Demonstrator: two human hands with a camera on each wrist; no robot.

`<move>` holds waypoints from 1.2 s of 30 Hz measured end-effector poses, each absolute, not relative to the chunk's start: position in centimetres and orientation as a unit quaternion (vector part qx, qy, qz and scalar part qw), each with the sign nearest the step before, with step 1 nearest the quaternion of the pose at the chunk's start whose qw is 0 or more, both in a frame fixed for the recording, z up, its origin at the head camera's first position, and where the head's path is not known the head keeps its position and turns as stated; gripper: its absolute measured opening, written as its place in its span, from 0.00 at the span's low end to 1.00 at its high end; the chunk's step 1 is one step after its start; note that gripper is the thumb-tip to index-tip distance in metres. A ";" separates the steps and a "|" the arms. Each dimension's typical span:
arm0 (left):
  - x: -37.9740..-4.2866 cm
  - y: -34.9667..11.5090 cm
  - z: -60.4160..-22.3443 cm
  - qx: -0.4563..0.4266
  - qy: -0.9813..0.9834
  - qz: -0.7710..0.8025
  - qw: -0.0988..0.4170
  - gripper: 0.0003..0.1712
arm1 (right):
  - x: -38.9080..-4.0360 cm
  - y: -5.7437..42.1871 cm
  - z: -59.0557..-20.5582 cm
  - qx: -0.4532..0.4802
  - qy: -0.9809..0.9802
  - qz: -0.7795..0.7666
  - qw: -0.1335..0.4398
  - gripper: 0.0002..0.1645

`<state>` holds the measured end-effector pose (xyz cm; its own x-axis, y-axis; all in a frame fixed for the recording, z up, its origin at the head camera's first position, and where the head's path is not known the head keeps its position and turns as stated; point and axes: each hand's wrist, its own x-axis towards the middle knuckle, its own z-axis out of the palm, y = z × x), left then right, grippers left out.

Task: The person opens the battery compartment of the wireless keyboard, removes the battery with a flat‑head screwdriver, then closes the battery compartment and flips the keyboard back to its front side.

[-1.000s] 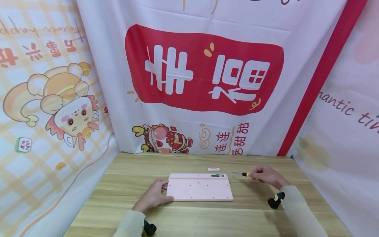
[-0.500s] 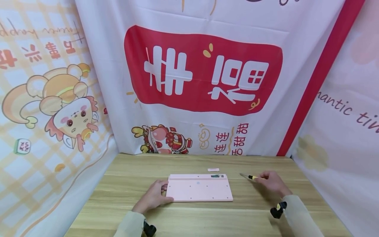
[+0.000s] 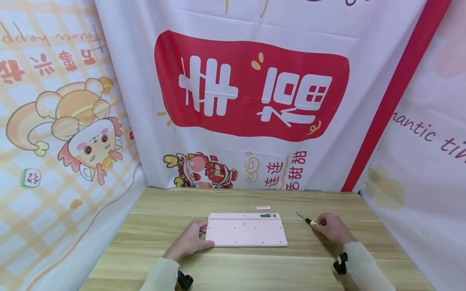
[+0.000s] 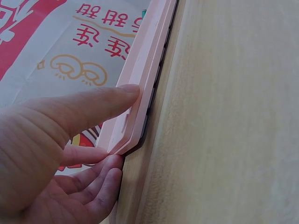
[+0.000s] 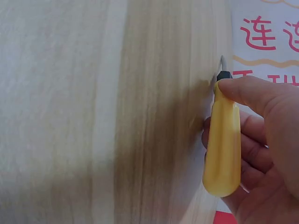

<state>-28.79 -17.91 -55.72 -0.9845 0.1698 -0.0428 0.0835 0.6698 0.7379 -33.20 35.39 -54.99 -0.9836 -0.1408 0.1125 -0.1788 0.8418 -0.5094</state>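
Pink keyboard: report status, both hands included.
Left hand grips pink keyboard, underside up. Right hand holds yellow-handled tool, off keyboard's right end. Nothing visible between tool and keyboard.

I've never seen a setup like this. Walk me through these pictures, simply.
There is no machine here, only a person's two bare hands: the left grip and the right grip. The wide picture comes from a camera worn on the head; the two close ones come from cameras on each wrist. On the wooden table lies a pink keyboard, underside up, with an open slot near its far right corner. A small pink piece lies just beyond it. The left grip holds the keyboard's left end. The right grip holds a yellow-handled tool, probably a screwdriver, off to the keyboard's right.
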 end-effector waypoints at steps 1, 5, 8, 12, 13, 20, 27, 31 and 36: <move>-28.8 -18.0 -55.7 0.071 0.912 0.400 0.054 0.50 | -33.2 35.4 -55.1 0.086 -0.959 0.267 0.035 0.11; -28.8 -18.0 -55.8 0.073 0.912 0.400 0.055 0.50 | -33.5 35.6 -55.4 0.093 -0.961 0.258 0.033 0.09; -28.9 -17.9 -55.9 0.073 0.913 0.398 0.056 0.50 | -33.5 35.7 -55.4 0.090 -0.965 0.246 0.027 0.08; -28.9 -17.7 -55.9 0.073 0.913 0.398 0.057 0.50 | -33.4 35.8 -55.2 0.082 -0.969 0.234 0.017 0.08; -28.9 -17.7 -55.8 0.074 0.912 0.399 0.057 0.50 | -33.4 35.7 -55.1 0.081 -0.969 0.233 0.014 0.08; -28.8 -17.9 -55.8 0.078 0.914 0.396 0.048 0.50 | -33.7 35.4 -54.3 0.079 -0.971 0.227 -0.018 0.07; -29.0 -17.8 -55.8 0.077 0.916 0.390 0.046 0.48 | -34.2 35.1 -52.7 0.073 -0.972 0.216 -0.052 0.11; -29.0 -17.7 -55.7 0.070 0.917 0.390 0.050 0.49 | -34.3 34.7 -51.4 0.075 -0.974 0.206 -0.065 0.18; -28.8 -17.7 -55.6 0.065 0.916 0.392 0.054 0.49 | -34.7 33.3 -49.8 0.098 -0.974 0.196 -0.058 0.20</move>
